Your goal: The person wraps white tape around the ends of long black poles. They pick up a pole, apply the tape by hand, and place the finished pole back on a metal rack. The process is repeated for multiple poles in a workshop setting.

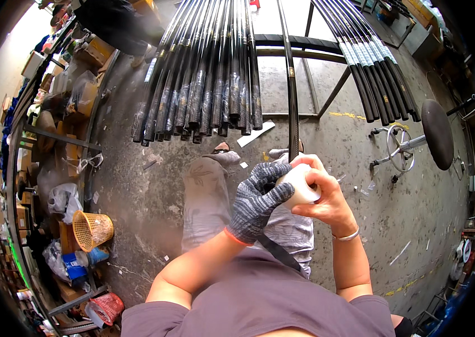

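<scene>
A white roll of what looks like film or tape is between my two hands, above my lap. My right hand, bare and with a silver bangle at the wrist, curls its fingers and thumb around the roll's right side. On its left side press the fingers and thumb of my left hand, in a grey knitted glove with an orange cuff. A long black pole runs away from me over the rack. Its near end disappears behind my fingers and the roll, so whether a hand also grips it is hidden.
Bundles of black poles lie left and right on a metal rack with a padded bar. A round stool lies tipped at right. Cluttered shelving and a yellow basket line the left. Scraps litter the floor.
</scene>
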Tool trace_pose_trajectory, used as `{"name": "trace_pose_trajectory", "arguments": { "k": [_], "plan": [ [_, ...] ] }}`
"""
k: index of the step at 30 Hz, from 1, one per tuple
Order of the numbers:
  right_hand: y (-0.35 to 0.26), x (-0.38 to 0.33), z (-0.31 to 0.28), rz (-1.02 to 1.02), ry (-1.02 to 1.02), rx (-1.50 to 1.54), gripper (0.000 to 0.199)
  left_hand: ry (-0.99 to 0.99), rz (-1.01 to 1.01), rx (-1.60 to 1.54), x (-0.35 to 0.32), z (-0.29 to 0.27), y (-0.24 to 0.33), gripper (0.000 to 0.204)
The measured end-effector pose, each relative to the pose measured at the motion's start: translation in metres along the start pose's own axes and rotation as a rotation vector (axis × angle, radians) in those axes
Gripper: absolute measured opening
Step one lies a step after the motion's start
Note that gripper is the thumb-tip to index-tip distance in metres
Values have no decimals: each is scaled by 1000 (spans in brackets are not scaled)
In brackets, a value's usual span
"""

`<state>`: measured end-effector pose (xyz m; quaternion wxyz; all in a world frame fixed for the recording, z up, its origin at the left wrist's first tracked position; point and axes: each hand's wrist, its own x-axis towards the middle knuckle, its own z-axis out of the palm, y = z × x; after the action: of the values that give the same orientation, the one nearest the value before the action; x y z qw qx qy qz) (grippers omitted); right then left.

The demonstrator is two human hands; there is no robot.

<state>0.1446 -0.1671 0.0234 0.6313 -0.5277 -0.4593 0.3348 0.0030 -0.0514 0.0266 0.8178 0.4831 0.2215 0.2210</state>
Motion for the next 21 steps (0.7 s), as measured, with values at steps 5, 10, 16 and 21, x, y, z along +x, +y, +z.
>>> {"name": "trace_pose_trajectory", "arguments": {
  "k": [5, 10, 16, 21],
  "plan": [
    [3, 4, 0, -66, -76, -102, 45, 117, 64, -125, 7, 1, -12, 10],
    [16, 1, 1, -32, -16, 235, 45, 79, 32, -50, 14, -4, -4, 18],
    [13, 0, -5, 22, 14, 240, 46, -30, 175, 279, 7, -2, 14, 17],
    [21, 0, -3, -16, -15, 281, 45, 30, 99, 148, 14, -7, 10, 15]
  ]
}}
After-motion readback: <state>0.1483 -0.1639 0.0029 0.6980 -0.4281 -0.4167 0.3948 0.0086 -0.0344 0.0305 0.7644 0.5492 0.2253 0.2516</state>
